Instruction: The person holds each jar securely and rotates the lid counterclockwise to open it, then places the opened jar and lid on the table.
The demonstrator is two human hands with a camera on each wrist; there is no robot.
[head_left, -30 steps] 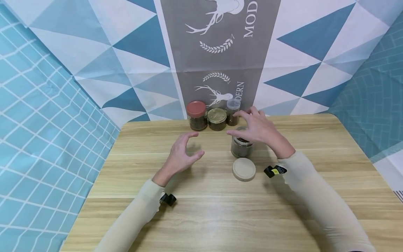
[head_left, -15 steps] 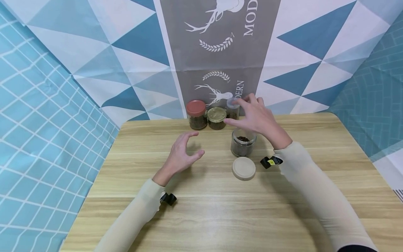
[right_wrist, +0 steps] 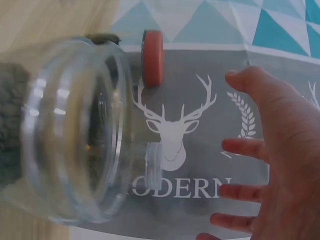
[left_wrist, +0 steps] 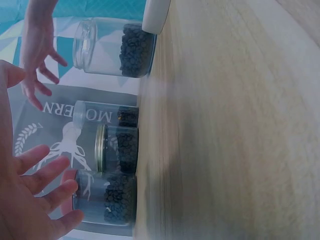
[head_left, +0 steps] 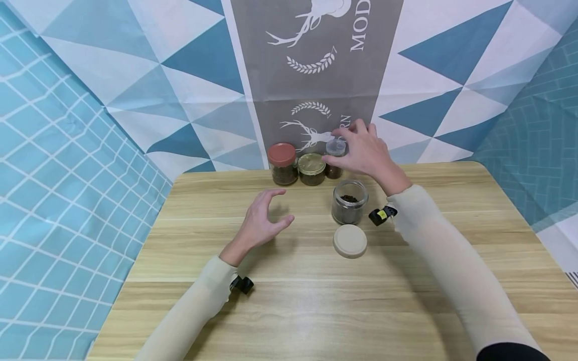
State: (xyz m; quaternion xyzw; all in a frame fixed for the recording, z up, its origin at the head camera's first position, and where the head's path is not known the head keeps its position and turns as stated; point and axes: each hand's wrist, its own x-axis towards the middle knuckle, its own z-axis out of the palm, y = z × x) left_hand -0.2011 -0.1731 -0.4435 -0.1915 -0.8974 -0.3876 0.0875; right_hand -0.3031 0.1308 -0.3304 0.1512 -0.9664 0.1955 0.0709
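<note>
My right hand (head_left: pixel 363 150) hovers above and beside a narrow clear-lidded jar (head_left: pixel 335 163) at the back, thumb and fingers spread, holding nothing. In the right wrist view a gap shows between those fingers and the narrow jar's cap (right_wrist: pixel 154 166). Just in front stands a wide glass jar (head_left: pixel 349 206), uncovered, with dark beans or pellets in its lower part. Its mouth fills much of the right wrist view. A round beige lid (head_left: pixel 349 241) lies flat before it. Over the table at left, my left hand (head_left: pixel 260 220) is held in a loose C shape around nothing.
Left of the narrow jar stand a low jar with a gold lid (head_left: pixel 311 165) and a jar with a red lid (head_left: pixel 282 156), both with dark contents. A patterned cloth backdrop (head_left: pixel 316 85) rises right behind them at the wooden table's (head_left: pixel 293 311) far edge.
My right hand has moved back and up from over the uncovered jar to the narrow jar, leaving the uncovered jar's mouth in full view. My left hand has stayed in place.
</note>
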